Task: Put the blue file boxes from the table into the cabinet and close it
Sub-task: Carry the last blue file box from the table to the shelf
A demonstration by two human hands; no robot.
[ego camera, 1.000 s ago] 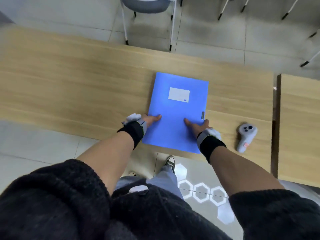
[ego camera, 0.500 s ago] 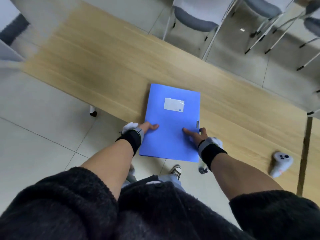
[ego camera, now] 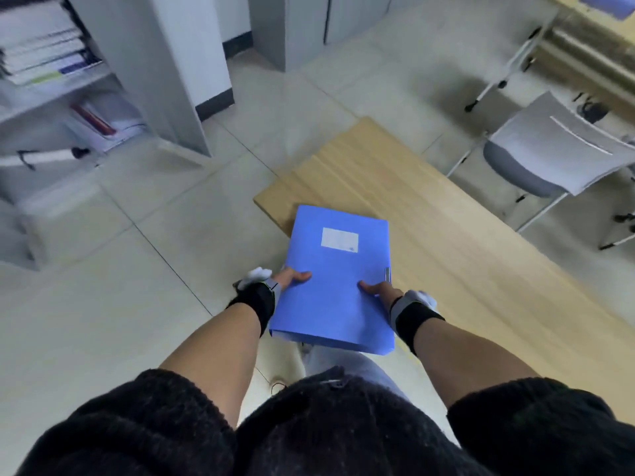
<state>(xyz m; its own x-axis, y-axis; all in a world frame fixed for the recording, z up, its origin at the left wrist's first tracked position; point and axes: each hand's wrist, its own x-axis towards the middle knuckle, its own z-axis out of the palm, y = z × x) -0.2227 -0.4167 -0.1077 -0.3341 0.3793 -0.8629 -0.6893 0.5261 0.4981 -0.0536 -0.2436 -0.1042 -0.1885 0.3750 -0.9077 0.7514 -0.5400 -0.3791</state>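
My one camera sits on my head, looking forward and steeply down over my own dark sleeves at my close-up forearms, with the worktop's corner (ego camera: pixel 275 197) just ahead, an open cabinet (ego camera: pixel 113 80) far left and a chair (ego camera: pixel 536 159) far right.

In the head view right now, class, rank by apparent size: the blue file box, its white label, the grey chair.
1. Grey chair, only slightly ahead, though farther away
2. Blue file box
3. White label
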